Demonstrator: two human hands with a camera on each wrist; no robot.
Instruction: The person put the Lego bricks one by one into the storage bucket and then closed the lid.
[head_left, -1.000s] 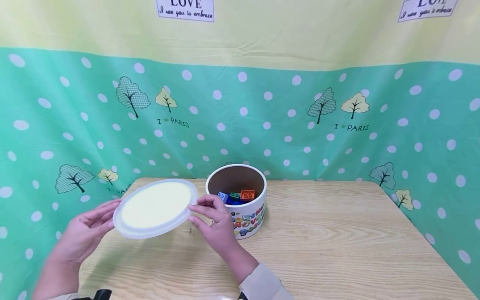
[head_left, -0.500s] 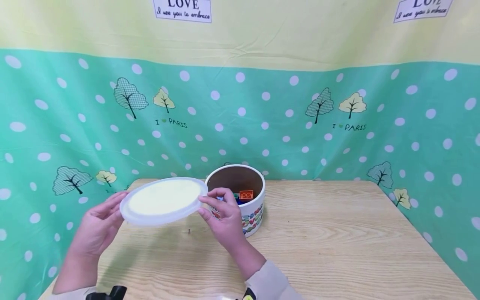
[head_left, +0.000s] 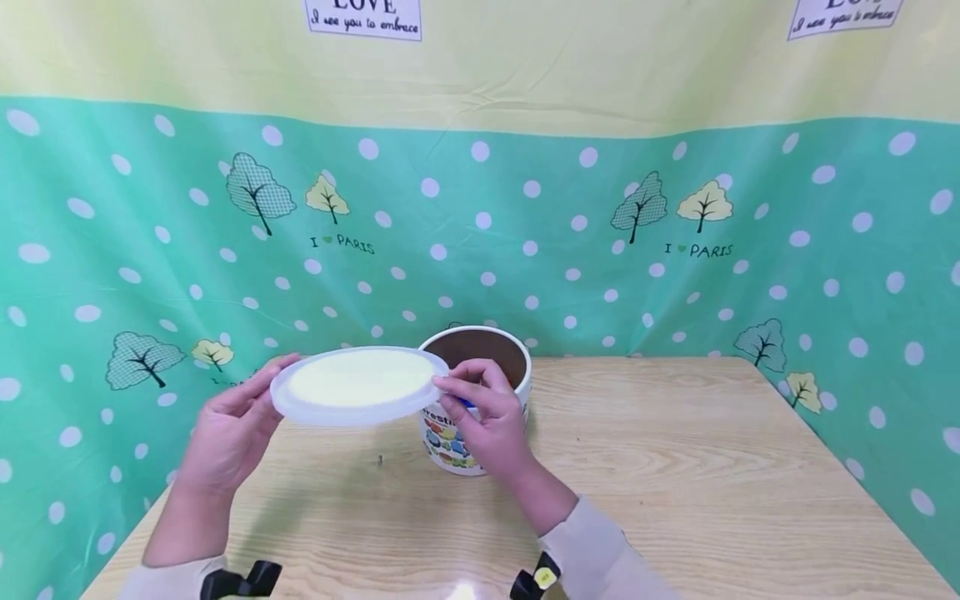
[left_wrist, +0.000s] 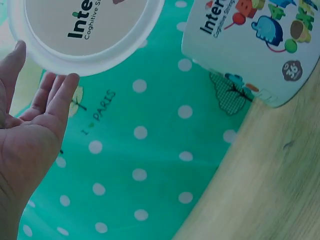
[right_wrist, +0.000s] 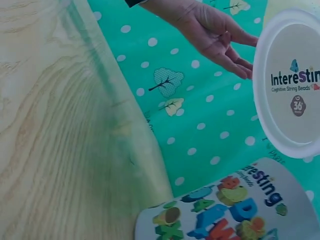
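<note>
Both hands hold a round white lid point(head_left: 360, 379) above the table, left of the tub. Its yellowish face shows in the head view; the wrist views show lettering on the other face. My left hand point(head_left: 236, 433) pinches the left edge between thumb and fingers. Thumb and fingers of my right hand point(head_left: 495, 417) pinch the right edge, in front of the tub's mouth. The white printed tub point(head_left: 447, 442) stands uncovered, with a bit of blue block point(head_left: 467, 403) showing inside; my right hand hides most of the contents. In the right wrist view my left hand point(right_wrist: 215, 37) appears across the lid.
A light wood table point(head_left: 675, 467) carries the tub near its back edge. Behind it hangs a green and yellow dotted curtain point(head_left: 487, 250) with printed trees. A small dark mark point(head_left: 380, 460) lies on the wood left of the tub.
Both hands have carried the lid to the right and slightly up, and its face looks flatter now. The lid and right hand now overlap more of the tub, hiding the blocks seen before.
</note>
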